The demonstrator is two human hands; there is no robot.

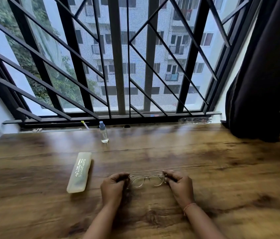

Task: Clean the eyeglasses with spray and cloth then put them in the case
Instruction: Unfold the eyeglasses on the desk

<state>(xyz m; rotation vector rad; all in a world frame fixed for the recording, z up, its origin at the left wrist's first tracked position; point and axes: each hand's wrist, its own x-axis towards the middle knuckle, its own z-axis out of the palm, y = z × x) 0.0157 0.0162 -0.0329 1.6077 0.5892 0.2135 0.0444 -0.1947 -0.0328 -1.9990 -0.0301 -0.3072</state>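
Thin gold wire-rimmed eyeglasses (146,179) hang just above the wooden table (222,169), held at both ends. My left hand (113,186) pinches the left hinge and my right hand (178,182) pinches the right hinge. A pale yellow-green glasses case (80,172) lies shut on the table to the left of my left hand. A small clear spray bottle (103,132) with a blue cap stands upright farther back, near the window. No cloth shows in this view.
A barred window (117,66) with a dark sill runs along the table's far edge. A dark curtain (265,75) hangs at the right. A yellow-tipped stick (84,125) lies on the sill by the bottle.
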